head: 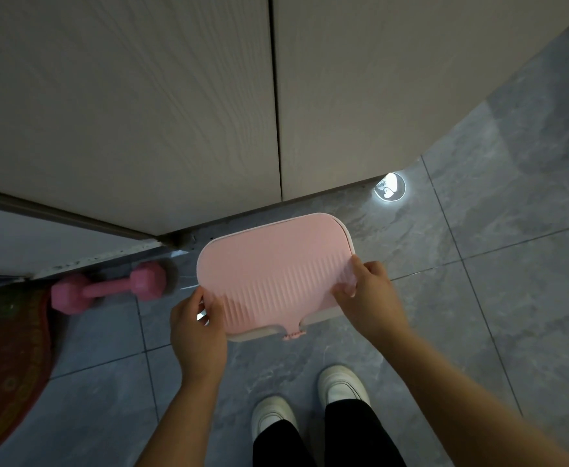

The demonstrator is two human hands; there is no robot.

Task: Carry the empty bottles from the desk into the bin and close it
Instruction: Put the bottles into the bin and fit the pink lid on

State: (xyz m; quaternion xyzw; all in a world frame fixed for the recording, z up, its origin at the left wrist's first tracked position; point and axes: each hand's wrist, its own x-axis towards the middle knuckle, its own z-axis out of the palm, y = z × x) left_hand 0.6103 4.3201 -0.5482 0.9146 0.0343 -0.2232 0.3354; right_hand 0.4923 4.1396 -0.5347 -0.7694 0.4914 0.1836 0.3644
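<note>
Lying on the grey tiles at far left, a pink dumbbell (108, 287) sits beside the white bin (259, 336); the left hand (197, 326) pinches the pink lid (273, 271) at its near-left edge, the right hand (369, 293) at its near-right corner; no bottles show.

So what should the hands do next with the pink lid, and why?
Probably press the pink lid flat onto the bin. The left hand and right hand grip its near corners, and the white rim shows unevenly along the near and right edges, so it looks not fully seated.
</note>
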